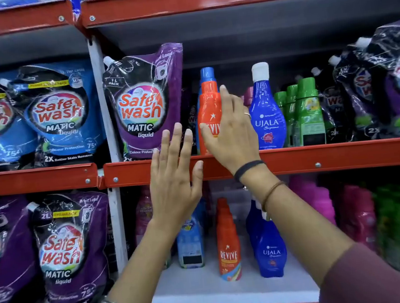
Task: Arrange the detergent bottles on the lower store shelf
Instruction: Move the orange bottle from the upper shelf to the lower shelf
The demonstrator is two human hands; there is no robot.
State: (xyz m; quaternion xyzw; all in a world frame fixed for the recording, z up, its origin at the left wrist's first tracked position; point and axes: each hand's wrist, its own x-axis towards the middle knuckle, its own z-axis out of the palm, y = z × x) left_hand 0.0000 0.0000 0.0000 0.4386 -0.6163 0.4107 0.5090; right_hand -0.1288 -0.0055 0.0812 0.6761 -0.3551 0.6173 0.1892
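Observation:
On the lower shelf [208, 291] stand an orange Revive bottle [227, 242], a blue Ujala bottle [270, 250] and a light-blue bottle [190, 241]. One shelf up, my right hand [231, 133] lies with spread fingers against another orange Revive bottle [207, 106], thumb across its label; I cannot tell whether it grips. A blue Ujala bottle [266, 109] stands just to its right. My left hand [174, 178] is raised flat and empty in front of the red shelf edge [318, 157], beside the purple Safewash pouch [143, 108].
Green bottles [306, 113] and more purple pouches [384, 87] fill the upper shelf's right. Blue pouches [59, 111] sit left of the white upright [103, 112]. Below are purple pouches [66, 251], pink bottles [322, 197] and green bottles [399, 224].

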